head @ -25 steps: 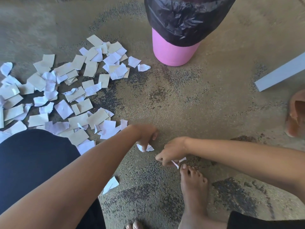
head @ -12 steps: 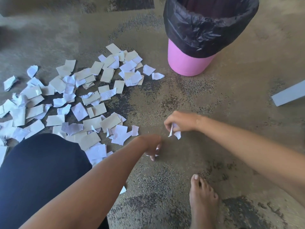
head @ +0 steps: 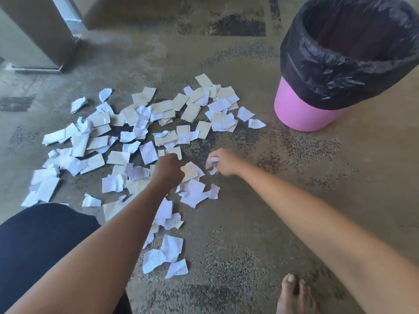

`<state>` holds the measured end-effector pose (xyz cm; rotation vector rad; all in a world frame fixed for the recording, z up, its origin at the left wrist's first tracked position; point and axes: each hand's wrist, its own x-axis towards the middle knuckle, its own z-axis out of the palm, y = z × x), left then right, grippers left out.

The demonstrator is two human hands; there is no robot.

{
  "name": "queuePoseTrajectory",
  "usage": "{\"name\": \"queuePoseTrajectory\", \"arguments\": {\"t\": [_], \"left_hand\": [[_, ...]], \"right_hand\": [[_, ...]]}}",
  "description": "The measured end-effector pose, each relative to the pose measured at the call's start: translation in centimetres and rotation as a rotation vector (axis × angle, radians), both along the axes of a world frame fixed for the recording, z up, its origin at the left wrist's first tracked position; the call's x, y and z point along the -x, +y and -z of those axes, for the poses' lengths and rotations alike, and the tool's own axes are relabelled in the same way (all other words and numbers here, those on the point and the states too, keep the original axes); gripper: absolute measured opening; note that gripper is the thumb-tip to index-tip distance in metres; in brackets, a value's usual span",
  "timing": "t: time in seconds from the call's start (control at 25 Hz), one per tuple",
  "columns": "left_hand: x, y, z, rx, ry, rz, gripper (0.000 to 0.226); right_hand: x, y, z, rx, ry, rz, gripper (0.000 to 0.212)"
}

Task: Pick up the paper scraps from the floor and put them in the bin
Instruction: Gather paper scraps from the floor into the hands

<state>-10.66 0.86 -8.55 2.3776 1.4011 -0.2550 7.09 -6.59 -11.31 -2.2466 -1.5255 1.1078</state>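
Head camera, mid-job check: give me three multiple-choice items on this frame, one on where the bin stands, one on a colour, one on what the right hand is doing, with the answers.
1. Where does the bin stand relative to the spread of paper scraps?
A. At the upper right of it
B. In the middle of it
C. At the lower left of it

2. What colour is the bin's body below the liner?
A. Green
B. Pink
C. Yellow

3. What is the state of the right hand?
A. Flat and open on the floor
B. Inside the bin
C. Closed on white paper

Answers:
1 A: the bin stands past the scraps at the upper right of the view.
2 B: pink shows under the black liner.
3 C: the right hand has its fingers shut on a white scrap.
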Motion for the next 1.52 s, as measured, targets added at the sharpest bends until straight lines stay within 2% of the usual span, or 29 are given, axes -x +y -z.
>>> {"name": "queuePoseTrajectory", "arguments": {"t": [0.08,0.16,0.24,0.32,0.36,0.4,0.52,0.6,0.68,0.76,0.92,1.0,1.12,1.28,1.36,1.4,1.48,1.52], "left_hand": [[2.9,0.7,0.6,-0.068,-0.032,-0.201,0.024],[4.8,0.4,1.3,-0.117,-0.091,-0.295,0.027],[6.3,0.0,2.2,-0.137,-0.125,-0.307,0.032],[7.2,-0.5,3.2,-0.090,-0.113,-0.214,0.047],[7.6,-0.7,3.8,-0.042,-0.120,-0.153,0.062],[7.9,-0.9,4.3,0.018,-0.127,-0.073,0.080],[8.4,-1.3,5.2,0.263,0.023,0.076,0.140],[8.9,-1.5,5.3,0.365,0.176,0.085,0.160],[9.0,-2.3,5.0,0.377,0.279,0.098,0.170],[9.0,-3.1,5.4,0.346,0.324,0.098,0.170],[8.8,-2.8,5.6,0.328,0.316,0.104,0.172],[8.6,-1.8,4.9,0.308,0.294,0.136,0.158],[8.5,-1.3,3.9,0.147,0.293,0.203,0.123],[8.3,-2.5,4.3,0.036,0.177,0.024,0.078],[7.9,-2.8,4.4,0.005,0.121,-0.045,0.066],[7.6,-2.9,4.4,0.001,0.105,-0.063,0.063],[7.1,-2.6,4.3,0.021,0.057,-0.111,0.058],[6.8,-2.3,4.1,0.028,0.006,-0.149,0.056]], "right_hand": [[2.3,1.4,1.3,-0.030,0.042,0.002,0.039],[3.9,2.7,1.4,-0.106,0.084,0.073,0.039],[5.4,3.7,1.4,-0.132,0.103,0.054,0.036],[6.7,3.9,1.8,-0.102,0.063,-0.138,0.035],[7.1,3.6,2.1,-0.074,0.022,-0.276,0.041],[7.2,3.3,2.5,-0.043,-0.034,-0.407,0.057],[6.8,2.3,2.7,0.047,-0.290,-0.698,0.122],[6.5,1.7,2.8,0.011,-0.450,-0.828,0.138],[6.4,1.1,2.9,-0.027,-0.531,-0.872,0.137],[6.4,0.5,3.1,-0.066,-0.502,-0.837,0.123],[6.5,0.2,2.4,-0.123,-0.353,-0.778,0.071],[6.2,0.4,1.9,-0.133,-0.371,-0.797,0.057],[6.3,0.8,1.6,-0.136,-0.376,-0.793,0.050],[6.2,1.6,1.3,-0.088,-0.321,-0.712,0.033],[5.4,1.9,0.5,-0.011,-0.207,-0.639,0.018],[4.9,2.1,0.1,0.023,-0.151,-0.596,0.018],[3.8,2.3,-0.3,0.076,-0.035,-0.491,0.024],[3.2,2.3,-0.5,0.083,0.010,-0.437,0.034]]}}
